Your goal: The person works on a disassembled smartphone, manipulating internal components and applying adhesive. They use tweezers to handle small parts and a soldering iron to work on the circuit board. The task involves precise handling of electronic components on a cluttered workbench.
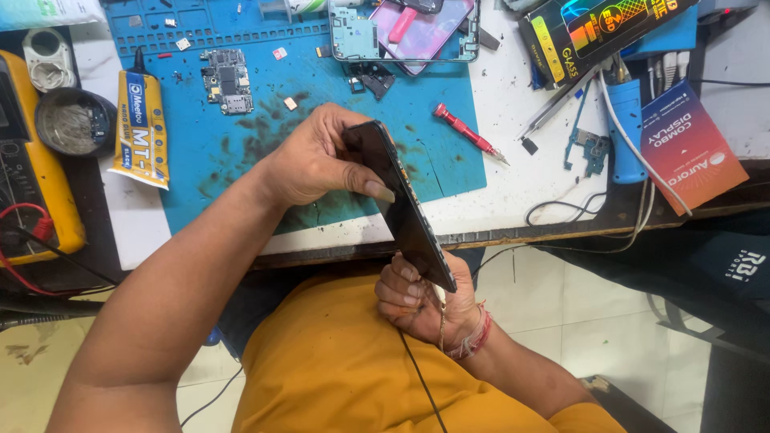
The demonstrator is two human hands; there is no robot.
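Here we hold a dark phone [405, 208] on edge above the bench front, our left hand [317, 164] gripping its top end, our right hand [417, 301] clenched around its lower end at five o'clock. Squeezing unevenly could, we judge, flex or crack the panel. The blue mat [200, 152], circuit board [227, 80] and red screwdriver [469, 132] lie beyond at twelve.

Red screwdriver [468, 131] (mat's right edge) flanks open blue mat [200, 160].

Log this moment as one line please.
left hand: grips phone top | right hand: grips phone bottom | phone: edge-on, over blue mat
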